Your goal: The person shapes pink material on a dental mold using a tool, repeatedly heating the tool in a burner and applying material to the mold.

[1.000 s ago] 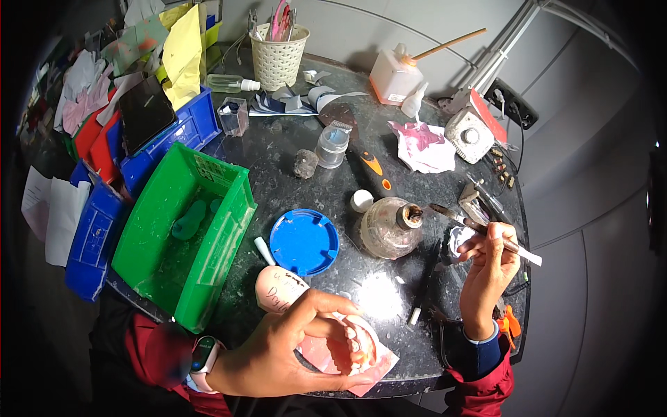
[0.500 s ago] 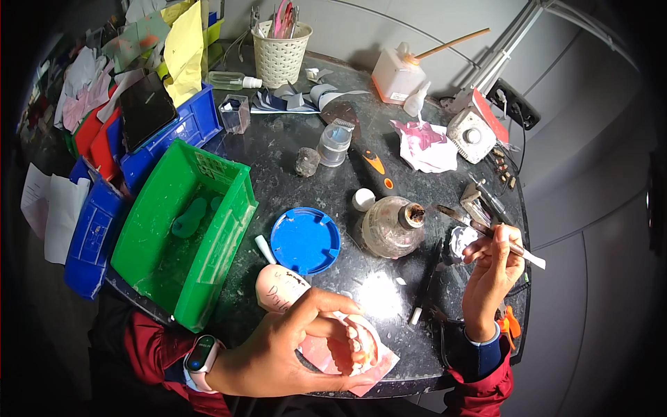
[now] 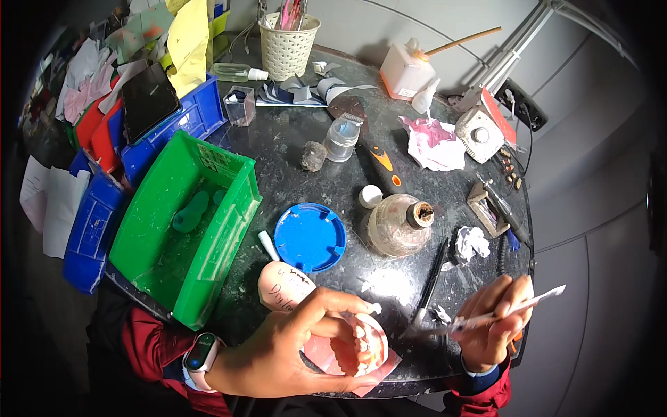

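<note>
We hold a dental model (image 3: 375,345) over a pink sheet (image 3: 319,352) at the near edge of the dark tabletop (image 3: 285,181). Our left hand (image 3: 278,354) has its grip clamped on the model, thumb on the near side, fingers on the far side. Our right hand (image 3: 495,323) has its grip closed on a slim tool (image 3: 479,321), blurred, its tip pointing left toward the model but apart from it. Just beyond our left hand lies a rounded pink block (image 3: 280,281) with handwriting; past it are a round blue lid (image 3: 309,238) and, farther right, a glass bottle (image 3: 397,228). Crumpled white paper (image 3: 472,243) sits right of the bottle, and a green bin (image 3: 222,243) stands at left.
</note>
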The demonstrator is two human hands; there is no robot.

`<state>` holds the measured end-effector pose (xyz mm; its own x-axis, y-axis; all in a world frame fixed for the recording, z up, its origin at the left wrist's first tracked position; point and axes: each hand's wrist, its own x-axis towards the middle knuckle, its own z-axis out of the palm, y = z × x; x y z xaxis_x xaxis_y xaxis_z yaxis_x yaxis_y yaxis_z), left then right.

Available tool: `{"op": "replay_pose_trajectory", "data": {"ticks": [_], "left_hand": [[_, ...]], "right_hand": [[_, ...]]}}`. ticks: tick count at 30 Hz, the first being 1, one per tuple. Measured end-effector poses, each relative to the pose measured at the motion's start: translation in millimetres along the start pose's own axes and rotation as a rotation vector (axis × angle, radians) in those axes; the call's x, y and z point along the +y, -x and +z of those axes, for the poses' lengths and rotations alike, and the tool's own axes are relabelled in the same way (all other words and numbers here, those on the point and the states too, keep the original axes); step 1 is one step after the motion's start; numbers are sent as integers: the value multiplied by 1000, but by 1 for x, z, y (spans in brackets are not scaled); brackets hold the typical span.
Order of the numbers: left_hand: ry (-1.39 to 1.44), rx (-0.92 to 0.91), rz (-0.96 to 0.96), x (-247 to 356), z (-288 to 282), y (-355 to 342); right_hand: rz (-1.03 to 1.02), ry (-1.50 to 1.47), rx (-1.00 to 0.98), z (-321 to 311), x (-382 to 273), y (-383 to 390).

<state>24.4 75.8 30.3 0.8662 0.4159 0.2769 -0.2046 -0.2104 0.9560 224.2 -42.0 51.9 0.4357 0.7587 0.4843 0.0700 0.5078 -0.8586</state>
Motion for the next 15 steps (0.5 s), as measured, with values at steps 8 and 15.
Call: {"op": "replay_pose_trajectory", "data": {"ticks": [8, 15], "left_hand": [[1, 18, 7, -3, 2, -1], [6, 4, -40, 0, 2, -1]], "right_hand": [[-19, 42, -187, 10, -1, 1], [-48, 28, -182, 7, 0, 2]]}}
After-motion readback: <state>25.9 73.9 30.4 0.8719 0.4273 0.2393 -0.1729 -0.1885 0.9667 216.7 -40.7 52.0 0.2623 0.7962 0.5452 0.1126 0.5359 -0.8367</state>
